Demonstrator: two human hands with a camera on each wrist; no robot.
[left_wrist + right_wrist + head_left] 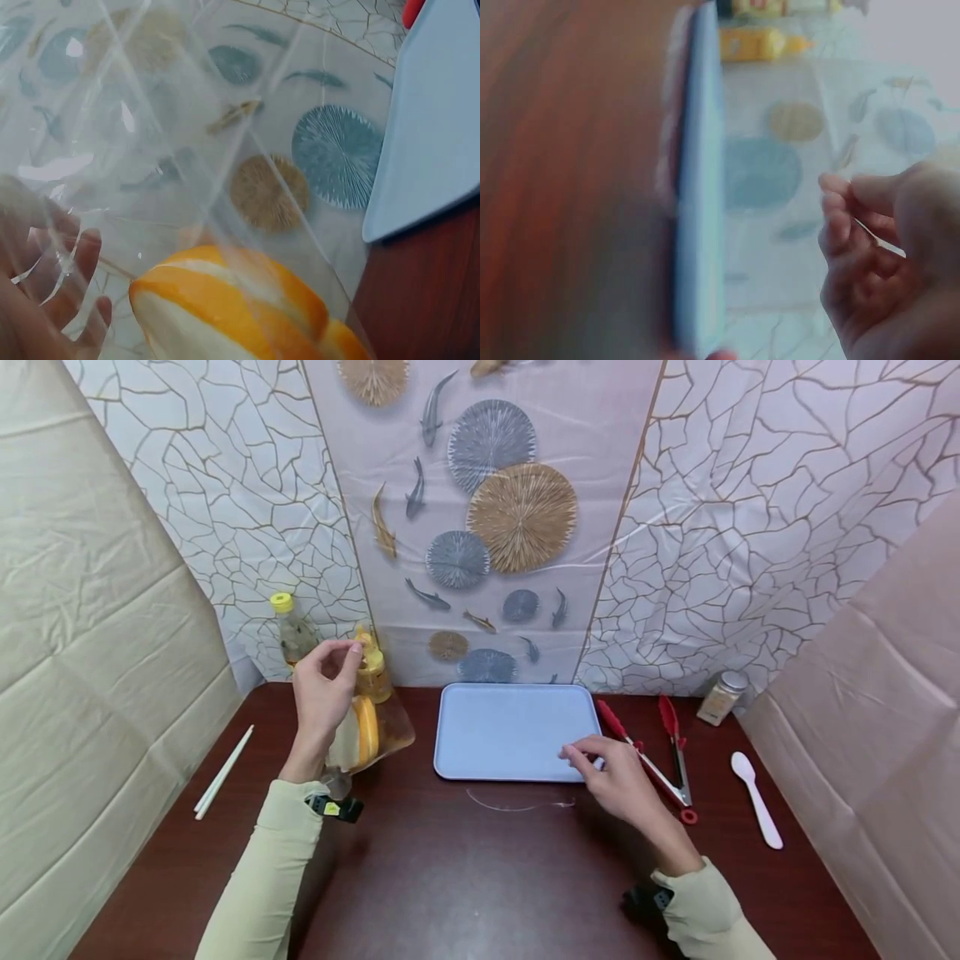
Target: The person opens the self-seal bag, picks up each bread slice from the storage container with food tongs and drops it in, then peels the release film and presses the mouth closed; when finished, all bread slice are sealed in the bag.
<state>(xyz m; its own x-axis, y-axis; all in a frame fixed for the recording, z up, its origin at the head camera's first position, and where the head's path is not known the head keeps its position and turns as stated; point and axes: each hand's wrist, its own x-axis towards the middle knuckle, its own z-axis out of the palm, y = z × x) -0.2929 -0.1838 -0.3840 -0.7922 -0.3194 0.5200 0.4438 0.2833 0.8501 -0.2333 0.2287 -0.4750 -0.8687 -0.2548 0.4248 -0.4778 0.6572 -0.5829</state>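
My left hand (324,689) is raised at the left, thumb and forefinger together, pinching the top of a clear plastic bag (395,732). Bread slices (365,731) with orange crust lie in the bag below. In the left wrist view the bread (217,292) shows close up, and the fingers (82,262) appear through the plastic. My right hand (618,777) hovers over the near right corner of a light blue tray (517,731). Its fingers are loosely curled towards the thumb, with nothing visible between them. A thin clear strip (517,807) lies in front of the tray.
Behind the left hand stand a yellow-capped bottle (296,631) and a yellow squeeze bottle (375,677). White chopsticks (225,772) lie at the left. Red-tipped tongs (660,777), a seasoning jar (722,697) and a white spoon (757,802) are at the right. Fabric walls surround the table.
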